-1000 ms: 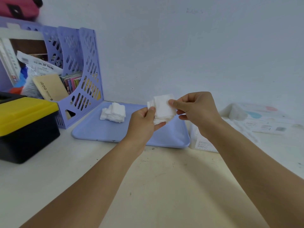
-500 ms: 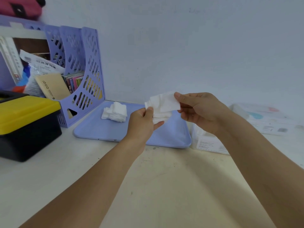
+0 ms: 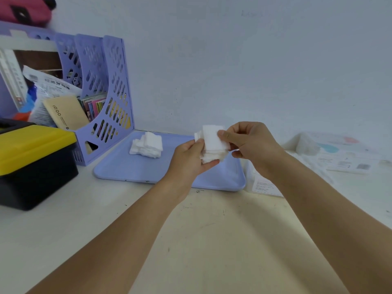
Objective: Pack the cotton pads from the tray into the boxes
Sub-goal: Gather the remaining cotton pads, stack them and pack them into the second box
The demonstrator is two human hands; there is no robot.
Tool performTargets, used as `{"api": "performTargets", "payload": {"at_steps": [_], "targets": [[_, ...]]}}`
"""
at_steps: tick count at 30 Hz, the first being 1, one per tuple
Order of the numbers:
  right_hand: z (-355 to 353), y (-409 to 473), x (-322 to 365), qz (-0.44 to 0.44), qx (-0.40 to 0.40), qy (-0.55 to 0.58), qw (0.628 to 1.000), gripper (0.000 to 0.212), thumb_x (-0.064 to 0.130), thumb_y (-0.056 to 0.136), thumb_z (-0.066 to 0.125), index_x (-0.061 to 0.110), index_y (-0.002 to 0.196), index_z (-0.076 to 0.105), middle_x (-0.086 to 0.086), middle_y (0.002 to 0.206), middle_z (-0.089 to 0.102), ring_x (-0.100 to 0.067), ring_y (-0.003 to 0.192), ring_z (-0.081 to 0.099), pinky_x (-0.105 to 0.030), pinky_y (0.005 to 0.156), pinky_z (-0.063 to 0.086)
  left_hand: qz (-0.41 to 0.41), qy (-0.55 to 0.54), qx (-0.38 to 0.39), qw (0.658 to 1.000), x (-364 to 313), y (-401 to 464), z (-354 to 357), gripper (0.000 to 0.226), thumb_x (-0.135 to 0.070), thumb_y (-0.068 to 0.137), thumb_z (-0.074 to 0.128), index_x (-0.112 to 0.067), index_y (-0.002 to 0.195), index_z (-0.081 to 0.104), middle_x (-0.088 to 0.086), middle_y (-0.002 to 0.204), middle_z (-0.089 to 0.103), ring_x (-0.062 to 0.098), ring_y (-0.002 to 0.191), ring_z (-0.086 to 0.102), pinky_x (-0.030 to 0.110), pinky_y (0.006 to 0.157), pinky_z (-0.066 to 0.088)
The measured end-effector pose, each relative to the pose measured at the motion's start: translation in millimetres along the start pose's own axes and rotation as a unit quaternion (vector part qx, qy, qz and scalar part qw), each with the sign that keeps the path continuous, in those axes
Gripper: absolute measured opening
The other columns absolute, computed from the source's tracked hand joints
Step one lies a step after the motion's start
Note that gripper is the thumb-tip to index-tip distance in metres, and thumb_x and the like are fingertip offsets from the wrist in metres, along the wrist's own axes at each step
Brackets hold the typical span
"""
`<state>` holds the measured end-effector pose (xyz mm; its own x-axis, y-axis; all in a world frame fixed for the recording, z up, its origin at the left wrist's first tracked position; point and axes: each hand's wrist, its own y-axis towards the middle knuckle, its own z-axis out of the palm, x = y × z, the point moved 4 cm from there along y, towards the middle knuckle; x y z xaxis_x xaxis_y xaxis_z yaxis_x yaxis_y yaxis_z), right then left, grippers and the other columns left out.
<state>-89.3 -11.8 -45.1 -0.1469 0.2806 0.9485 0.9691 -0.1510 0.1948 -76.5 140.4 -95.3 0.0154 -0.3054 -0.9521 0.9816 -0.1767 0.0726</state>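
Observation:
My left hand (image 3: pixel 188 158) and my right hand (image 3: pixel 252 143) both hold a small stack of white cotton pads (image 3: pixel 212 143) above the right half of the lilac tray (image 3: pixel 148 168). The left thumb and fingers grip the stack from the left. The right thumb pinches the front pad at its right edge. A second pile of cotton pads (image 3: pixel 146 145) lies on the back left of the tray. A white box (image 3: pixel 265 185) stands just right of the tray, partly hidden by my right forearm. Another white box (image 3: pixel 339 153) lies farther right by the wall.
A lilac file rack (image 3: pixel 106 98) full of papers stands at the back left against the wall. A black case with a yellow lid (image 3: pixel 31 158) sits left of the tray. The pale tabletop (image 3: pixel 212 240) stretches toward me under my forearms.
The right hand had pulled the front pad out to the right; it has now come back left, and the pad lies flat against the stack in my left hand.

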Motion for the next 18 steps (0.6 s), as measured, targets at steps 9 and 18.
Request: {"api": "performTargets", "payload": {"at_steps": [9,18], "targets": [[34.1,-10.6,-2.8,-0.06,0.106,-0.111,0.986,0.056,0.017,0.103,0.041,0.03,0.156,0.028,-0.004,0.144,0.049,-0.017,0.125,0.054,-0.029,0.106,0.044,-0.029,0.013,0.064,0.997,4.8,-4.9,14.8,0.043,-0.04,0.108,0.036,-0.011,0.13,0.058,0.013,0.119,0.071,0.021,0.099,0.073,0.037,0.074,0.059],[9.0,-9.0,6.1,0.031,0.196,0.056,0.979,0.032,0.025,0.102,0.058,0.014,0.131,0.06,-0.01,0.122,0.069,-0.026,0.099,0.069,-0.044,0.087,0.058,0.033,0.068,0.096,0.993,0.2,-5.0,15.3,0.046,-0.015,0.102,0.047,-0.031,0.141,0.031,0.006,0.094,0.066,0.016,0.068,0.055,0.028,0.058,0.041]]}}
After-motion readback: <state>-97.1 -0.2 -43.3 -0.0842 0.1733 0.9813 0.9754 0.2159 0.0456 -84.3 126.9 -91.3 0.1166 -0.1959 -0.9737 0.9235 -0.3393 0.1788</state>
